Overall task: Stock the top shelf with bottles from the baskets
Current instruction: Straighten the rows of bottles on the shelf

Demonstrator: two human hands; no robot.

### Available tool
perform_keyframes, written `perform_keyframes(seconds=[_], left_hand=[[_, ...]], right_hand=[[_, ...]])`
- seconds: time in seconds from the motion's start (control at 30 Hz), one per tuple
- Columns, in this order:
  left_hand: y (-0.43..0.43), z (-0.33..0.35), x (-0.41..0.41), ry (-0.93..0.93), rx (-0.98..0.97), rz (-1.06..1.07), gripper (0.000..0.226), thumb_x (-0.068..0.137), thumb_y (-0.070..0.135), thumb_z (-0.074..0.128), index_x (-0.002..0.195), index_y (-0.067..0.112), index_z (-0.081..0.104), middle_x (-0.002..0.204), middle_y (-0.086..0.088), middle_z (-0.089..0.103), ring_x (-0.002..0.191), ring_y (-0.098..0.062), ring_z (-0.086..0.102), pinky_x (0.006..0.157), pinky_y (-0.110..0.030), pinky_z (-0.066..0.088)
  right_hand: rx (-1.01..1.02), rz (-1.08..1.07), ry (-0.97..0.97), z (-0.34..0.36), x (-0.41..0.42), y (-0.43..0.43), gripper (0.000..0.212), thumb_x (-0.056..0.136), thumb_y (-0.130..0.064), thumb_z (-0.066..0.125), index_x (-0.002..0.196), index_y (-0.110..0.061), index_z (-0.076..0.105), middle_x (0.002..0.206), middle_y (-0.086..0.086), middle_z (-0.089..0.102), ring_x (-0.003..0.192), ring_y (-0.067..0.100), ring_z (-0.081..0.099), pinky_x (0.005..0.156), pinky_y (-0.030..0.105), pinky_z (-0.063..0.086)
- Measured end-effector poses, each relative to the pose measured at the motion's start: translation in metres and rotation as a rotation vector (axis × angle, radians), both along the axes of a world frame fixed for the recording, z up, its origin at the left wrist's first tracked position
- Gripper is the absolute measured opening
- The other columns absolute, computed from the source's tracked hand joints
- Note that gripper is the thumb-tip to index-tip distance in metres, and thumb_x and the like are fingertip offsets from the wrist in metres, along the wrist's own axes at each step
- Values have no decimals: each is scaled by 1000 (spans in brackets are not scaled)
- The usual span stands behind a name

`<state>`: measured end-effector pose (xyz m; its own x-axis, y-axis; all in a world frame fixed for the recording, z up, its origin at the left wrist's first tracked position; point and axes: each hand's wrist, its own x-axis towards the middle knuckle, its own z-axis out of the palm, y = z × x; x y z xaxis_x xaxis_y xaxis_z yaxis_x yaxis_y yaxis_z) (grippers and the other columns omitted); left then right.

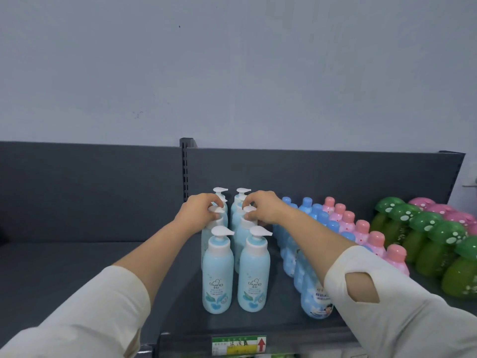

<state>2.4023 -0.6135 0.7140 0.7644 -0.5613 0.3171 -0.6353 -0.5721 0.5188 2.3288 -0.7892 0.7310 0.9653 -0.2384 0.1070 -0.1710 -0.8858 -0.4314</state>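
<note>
**Both hands on pump tops, centre of frame**

Your left hand (200,210) is closed round the white pump head of a pale blue pump bottle (215,223) in the left column. Your right hand (260,206) pinches the pump of its neighbour (245,228) in the right column. Both stand upright on the dark shelf (77,264), behind the two front bottles (217,273). Blue-capped bottles (307,220) and pink-capped bottles (361,228) line up at centre right, green mushroom bottles (438,244) at far right.

Pump bottles (217,276): pale blue, white pumps. Capped bottles (307,215): blue, blue caps. Next row (374,241): pink, white-dotted, coral caps. Mushroom bottles (438,244): green, white-spotted; others (423,202) pink. Shelf (77,267): dark grey. Sleeves (402,306): cream.
</note>
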Motion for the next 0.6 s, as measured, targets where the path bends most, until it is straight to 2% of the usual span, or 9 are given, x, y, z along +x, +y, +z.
perform_keyframes(seconds=[0.13, 0.2, 0.37, 0.43, 0.53, 0.6], left_hand=[[-3, 3, -1, -26, 36, 0, 16, 86, 17, 63, 101, 23, 64, 94, 0, 59, 74, -20, 51, 58, -26, 39], [-3, 4, -1, -39, 48, -4, 17, 86, 17, 63, 101, 23, 64, 94, 1, 59, 77, -19, 52, 59, -25, 38], [-4, 2, -1, -49, 55, 23, 19, 86, 20, 64, 105, 23, 64, 93, 2, 58, 83, -20, 54, 69, -26, 39], [-4, 3, -1, -40, 64, 25, 19, 86, 21, 64, 104, 25, 64, 96, 1, 59, 84, -20, 55, 70, -27, 42], [-4, 3, 1, -39, 95, 32, 23, 86, 25, 63, 108, 28, 62, 107, 1, 61, 86, -20, 56, 73, -30, 46], [-2, 2, 0, -29, 128, 14, 36, 87, 28, 63, 121, 32, 55, 112, 0, 58, 91, -19, 54, 78, -32, 47]], right_hand=[[20, -6, -24, -1, 1, -1, 27, 85, -18, 68, 111, -17, 62, 98, 8, 53, 71, 25, 60, 73, 38, 59], [31, 0, -31, -2, 1, -2, 27, 84, -17, 67, 111, -17, 63, 97, 6, 51, 74, 24, 59, 66, 31, 57], [39, -7, -29, -1, 2, -2, 28, 84, -20, 68, 111, -19, 63, 98, 5, 50, 77, 23, 58, 65, 30, 56], [14, -9, -15, -1, 3, -1, 29, 84, -23, 68, 113, -20, 62, 100, 5, 51, 80, 23, 58, 61, 27, 52], [-59, 6, 3, 1, 1, 0, 38, 85, -28, 68, 121, -21, 59, 106, 4, 51, 90, 22, 54, 71, 27, 43], [-61, 12, 9, 2, -3, 1, 50, 86, -29, 67, 133, -22, 51, 119, 6, 52, 104, 23, 53, 83, 29, 43]])
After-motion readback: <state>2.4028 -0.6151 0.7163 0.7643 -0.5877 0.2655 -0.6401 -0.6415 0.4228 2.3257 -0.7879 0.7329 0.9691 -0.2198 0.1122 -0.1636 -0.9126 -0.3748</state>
